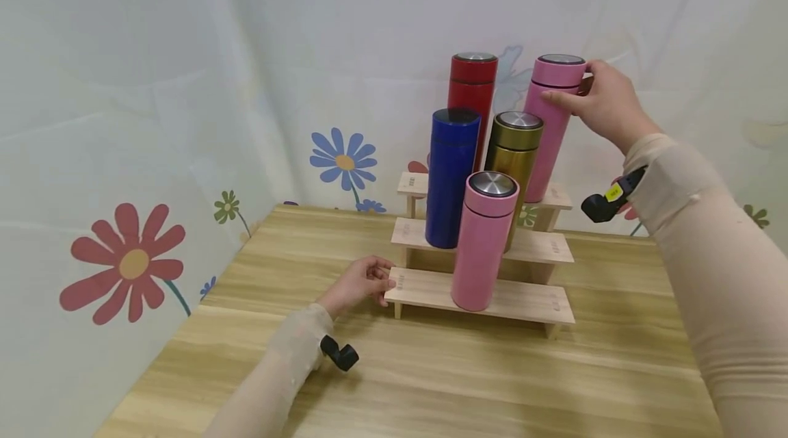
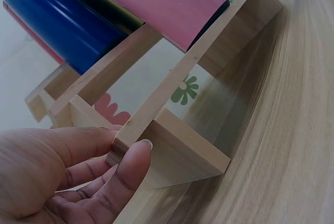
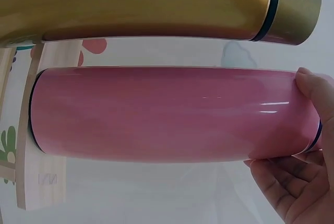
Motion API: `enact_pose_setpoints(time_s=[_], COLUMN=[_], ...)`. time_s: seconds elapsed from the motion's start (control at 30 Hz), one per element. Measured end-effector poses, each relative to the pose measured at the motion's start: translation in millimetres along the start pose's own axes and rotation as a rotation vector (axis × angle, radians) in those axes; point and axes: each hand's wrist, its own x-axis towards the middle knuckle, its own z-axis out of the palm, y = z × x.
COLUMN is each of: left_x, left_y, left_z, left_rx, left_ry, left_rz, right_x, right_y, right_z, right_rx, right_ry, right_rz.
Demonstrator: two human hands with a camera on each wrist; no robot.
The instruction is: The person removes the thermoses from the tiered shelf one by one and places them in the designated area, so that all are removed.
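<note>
My right hand [image 1: 612, 99] grips a pink thermos flask [image 1: 550, 144] near its lid, thumb in front and fingers behind. The flask stands upright at the right end of the top tier of a wooden step rack [image 1: 418, 291]. In the right wrist view its base meets the top board [image 3: 49, 182]. My left hand [image 1: 363, 280] pinches the left end of the bottom board [image 2: 167, 83], thumb and fingers on either side of it. A second pink flask [image 1: 483, 253] stands on that bottom tier. Blue [image 1: 452, 185] and gold [image 1: 514, 150] flasks stand on the middle tier.
Behind the blue flask a red flask [image 1: 473, 85] stands on the top tier. The rack rests on a wood-grain table [image 1: 431, 383]. A pale curtain [image 1: 154, 82] printed with flowers hangs right behind the table. Each wrist carries a small black camera [image 1: 340, 354].
</note>
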Motion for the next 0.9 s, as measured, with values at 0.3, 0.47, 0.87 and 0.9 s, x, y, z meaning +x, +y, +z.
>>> enact_pose_setpoints(time_s=[0.3, 0.47, 0.87, 0.9], left_x=[-2.9, 0.9, 0.7, 0.9], left_y=[-0.9, -1.9, -1.9, -2.2], left_z=[-1.5, -2.1, -4.1, -4.3], left_rx=[0.007, 0.019, 0.026, 0.025], left_ry=[-0.006, -0.001, -0.003, 0.001], left_rz=[0.008, -0.009, -0.012, -0.013], right_x=[-0.9, -3.3, -15.3, -16.4], right_y=[6, 12, 33, 35], right_z=[-7, -19, -48, -50], right_rx=[-0.012, -0.005, -0.043, -0.042], right_ry=[0.057, 0.084, 0.145, 0.15], right_rz=[0.006, 0.047, 0.103, 0.105])
